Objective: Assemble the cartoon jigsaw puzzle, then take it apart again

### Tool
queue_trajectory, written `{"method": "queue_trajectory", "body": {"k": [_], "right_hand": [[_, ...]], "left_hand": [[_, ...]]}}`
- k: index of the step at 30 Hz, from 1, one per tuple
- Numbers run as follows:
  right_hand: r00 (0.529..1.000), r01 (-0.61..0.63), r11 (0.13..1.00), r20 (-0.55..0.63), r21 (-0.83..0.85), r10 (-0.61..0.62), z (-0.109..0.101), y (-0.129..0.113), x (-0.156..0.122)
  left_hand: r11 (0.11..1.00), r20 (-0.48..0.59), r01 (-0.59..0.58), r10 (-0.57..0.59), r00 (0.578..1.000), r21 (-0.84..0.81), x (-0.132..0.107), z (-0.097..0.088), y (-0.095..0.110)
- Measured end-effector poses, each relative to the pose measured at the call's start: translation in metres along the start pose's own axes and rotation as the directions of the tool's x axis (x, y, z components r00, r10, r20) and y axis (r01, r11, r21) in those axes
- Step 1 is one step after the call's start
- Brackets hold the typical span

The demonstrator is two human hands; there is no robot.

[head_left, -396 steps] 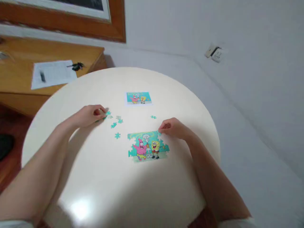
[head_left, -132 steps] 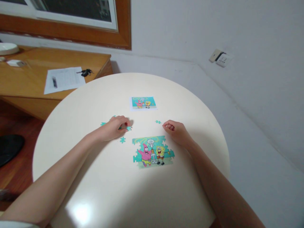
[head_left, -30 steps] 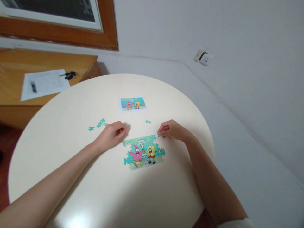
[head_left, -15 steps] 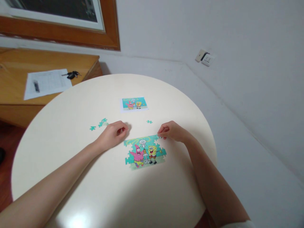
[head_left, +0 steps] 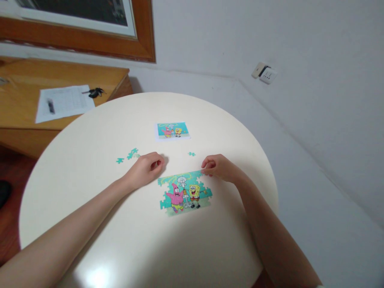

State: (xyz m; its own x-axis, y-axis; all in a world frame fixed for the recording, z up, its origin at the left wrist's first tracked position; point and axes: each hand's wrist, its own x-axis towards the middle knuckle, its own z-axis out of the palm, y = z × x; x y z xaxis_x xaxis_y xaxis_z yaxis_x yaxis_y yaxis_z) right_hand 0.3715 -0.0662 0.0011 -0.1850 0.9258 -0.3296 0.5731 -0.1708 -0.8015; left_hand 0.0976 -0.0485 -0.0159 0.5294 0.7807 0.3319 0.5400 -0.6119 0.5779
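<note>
Item 1. Partly assembled cartoon jigsaw puzzle: lies flat on the round cream table, near the middle and between the two hands. Its outer edges are ragged.

Item 2. Left hand: rests on the table just beside the puzzle's upper left corner. The fingers are curled in toward the palm. Whether they enclose a piece cannot be told.

Item 3. Right hand: rests at the puzzle's upper right corner. Its fingertips are drawn together and touch the puzzle's edge. Whether a piece sits between them cannot be told.

Item 4. Loose teal pieces: a small cluster to the left of the left hand.

Item 5. Single teal piece: lies apart, between the hands and beyond the puzzle.

Item 6. Small reference print: shows the same cartoon and lies farther back on the table.

Item 7. Wooden desk: stands behind the table at the left. It bears a printed sheet and a dark bunch of keys.

Item 8. Wall socket: sits on the white wall at the right.
</note>
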Motion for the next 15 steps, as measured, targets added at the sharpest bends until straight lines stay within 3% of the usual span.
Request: {"method": "queue_trajectory", "body": {"k": [8,15], "right_hand": [[0.999,0.051,0.992,-0.001,-0.112,-0.051,0.0004,0.0031,0.0003],[0.997,0.080,0.992,-0.001,-0.095,-0.081,0.0007,0.0021,0.0005]], "left_hand": [[1.000,0.005,0.021,-0.021,1.000,-0.008,-0.0002,-0.0004,0.0013],[1.000,0.000,0.016,-0.016,1.000,0.012,-0.0001,-0.0013,0.0022]]}}
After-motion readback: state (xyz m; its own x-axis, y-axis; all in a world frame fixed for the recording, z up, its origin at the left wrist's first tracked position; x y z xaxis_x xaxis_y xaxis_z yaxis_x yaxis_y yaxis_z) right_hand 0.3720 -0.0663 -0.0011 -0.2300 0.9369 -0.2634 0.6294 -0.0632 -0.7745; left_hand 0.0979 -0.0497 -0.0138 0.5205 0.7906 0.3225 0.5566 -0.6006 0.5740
